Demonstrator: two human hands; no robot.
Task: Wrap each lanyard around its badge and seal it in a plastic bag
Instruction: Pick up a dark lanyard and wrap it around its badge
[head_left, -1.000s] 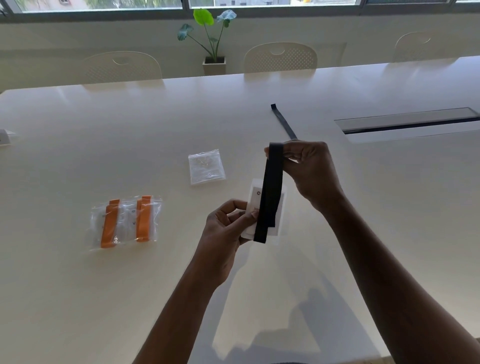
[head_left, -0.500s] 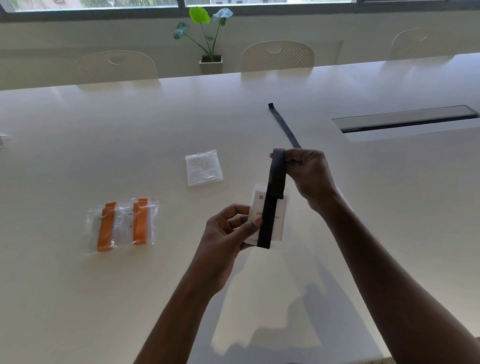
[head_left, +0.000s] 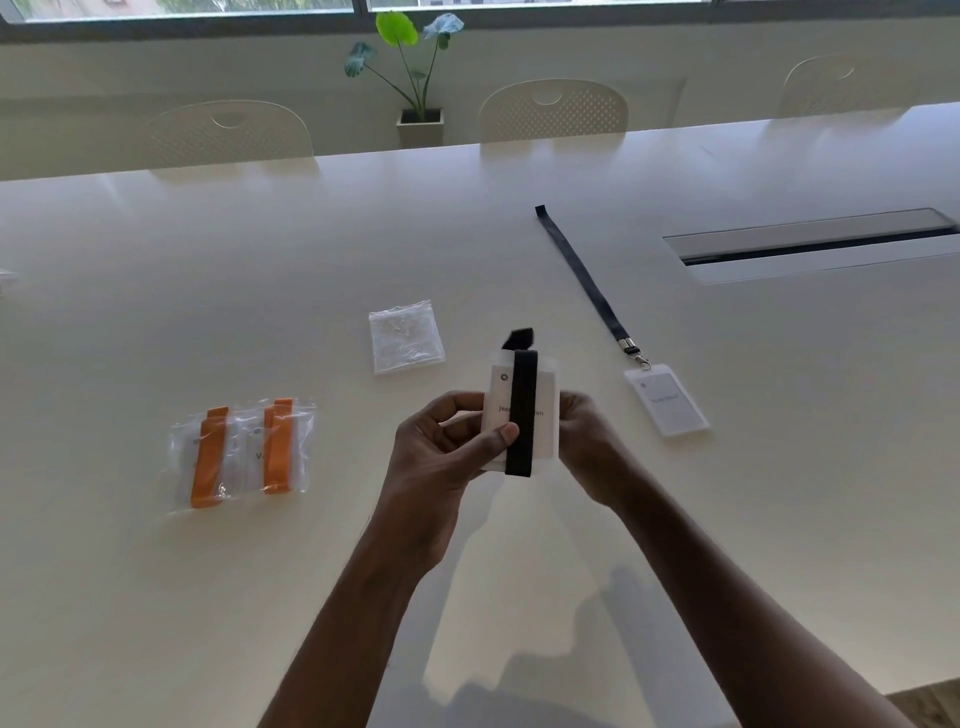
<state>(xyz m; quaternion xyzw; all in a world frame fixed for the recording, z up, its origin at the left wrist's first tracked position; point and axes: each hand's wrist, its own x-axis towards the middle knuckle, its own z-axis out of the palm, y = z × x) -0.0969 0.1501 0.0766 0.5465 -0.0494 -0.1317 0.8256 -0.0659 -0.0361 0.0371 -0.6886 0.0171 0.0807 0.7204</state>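
Two hands share one badge (head_left: 524, 410) above the table (head_left: 779, 467). My left hand (head_left: 447, 452) pinches it, thumb pressed on the black lanyard (head_left: 521, 415) across its face; my right hand (head_left: 587, 447) sits behind the far edge, and I cannot tell whether its fingers are closed on anything. A second ago the right hand was up at the card's top, laying the strap over; now it has dropped behind, and only a short tail (head_left: 517, 339) stands above the top edge. I judge the winding nearly finished, bagging next.

Strap: flat, matte woven band, upright and taut. Badge: stiff white card in a clear glossy sleeve. Beyond the grip, to its left, lies an empty plastic bag (head_left: 407, 335), thin and crinkled. Further left, two sealed bags (head_left: 239, 452) hold orange-wrapped badges. Right of the grip, a second badge (head_left: 667, 405) lies flat, its dark lanyard (head_left: 582, 275) unwound.
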